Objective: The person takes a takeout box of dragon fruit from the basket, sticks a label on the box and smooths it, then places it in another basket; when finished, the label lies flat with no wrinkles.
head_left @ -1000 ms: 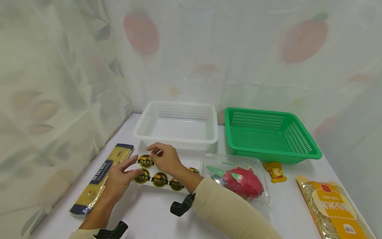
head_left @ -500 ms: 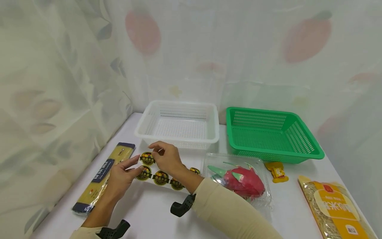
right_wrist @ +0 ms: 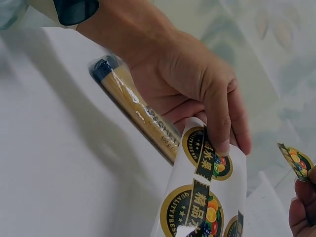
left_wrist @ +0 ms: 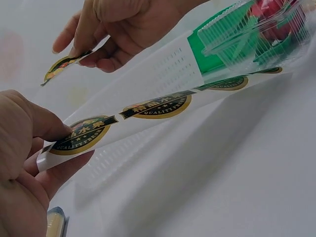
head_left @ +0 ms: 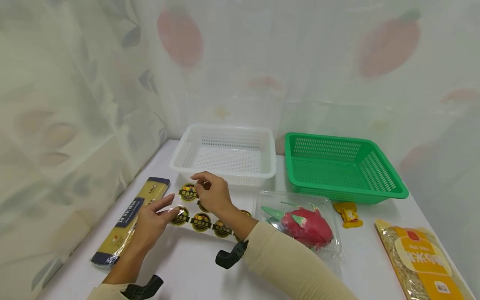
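My left hand pinches the left end of a white sticker sheet, thumb on top and fingers beneath. The sheet carries several round black-and-gold fruit stickers and is held above the table. Between the thumb and fingers of my right hand is a single round sticker. In the left wrist view this sticker stands apart from the sheet, slightly bent. The right wrist view shows the same loose sticker beside the sheet. My right forearm covers part of the sheet in the head view.
A white basket and a green basket stand at the back. A clear box holds a dragon fruit. Right of it lie a small yellow packet and a noodle bag; a long pasta pack lies left.
My right hand has moved slightly up and to the right, and the sticker in it has come away from the sheet. My left hand keeps hold of the sheet's end.
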The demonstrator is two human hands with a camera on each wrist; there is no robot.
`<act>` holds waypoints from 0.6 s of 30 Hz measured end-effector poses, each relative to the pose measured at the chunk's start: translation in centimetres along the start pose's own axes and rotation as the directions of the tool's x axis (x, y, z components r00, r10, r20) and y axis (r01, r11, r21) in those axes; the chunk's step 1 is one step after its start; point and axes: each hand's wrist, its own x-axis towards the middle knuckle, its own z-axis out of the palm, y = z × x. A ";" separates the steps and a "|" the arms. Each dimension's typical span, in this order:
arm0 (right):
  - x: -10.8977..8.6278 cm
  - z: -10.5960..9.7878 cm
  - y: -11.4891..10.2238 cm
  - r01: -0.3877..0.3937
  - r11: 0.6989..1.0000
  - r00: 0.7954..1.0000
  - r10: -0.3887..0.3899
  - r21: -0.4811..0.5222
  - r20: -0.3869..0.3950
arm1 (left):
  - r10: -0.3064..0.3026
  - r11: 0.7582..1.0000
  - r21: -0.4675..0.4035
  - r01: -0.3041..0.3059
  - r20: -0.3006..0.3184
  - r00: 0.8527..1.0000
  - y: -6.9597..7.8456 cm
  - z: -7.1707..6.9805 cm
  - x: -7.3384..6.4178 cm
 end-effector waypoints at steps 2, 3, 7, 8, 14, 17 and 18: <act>-0.1 -0.2 -0.1 -0.020 1.000 1.000 0.020 0.011 0.005 | 0.004 1.000 -0.007 -0.004 0.000 1.000 -0.2 0.0 0.1; -0.1 -0.3 -0.2 -0.026 1.000 1.000 0.025 0.014 0.008 | 0.003 1.000 -0.014 -0.003 -0.001 1.000 -0.3 0.0 0.1; -0.2 -0.9 -0.5 -0.041 0.998 0.999 0.040 0.036 0.025 | -0.023 0.999 -0.033 0.023 -0.013 1.000 -0.5 0.0 0.3; -0.3 -1.1 -0.6 -0.042 0.998 0.999 0.041 0.043 0.029 | -0.029 0.999 -0.033 0.028 -0.018 0.999 -0.6 -0.1 0.3; -0.5 -2.8 -1.5 -0.035 0.997 0.999 0.032 0.068 0.044 | -0.031 0.999 -0.023 0.030 -0.027 0.999 -1.2 -0.4 0.5; -0.8 -3.8 -2.0 -0.033 0.998 0.999 0.031 0.060 0.043 | -0.042 0.999 -0.019 0.041 -0.034 0.999 -1.5 -0.4 0.7; -0.9 -4.1 -2.2 -0.032 0.998 0.999 0.030 0.058 0.041 | -0.046 0.999 -0.016 0.046 -0.036 0.998 -1.7 -0.5 0.8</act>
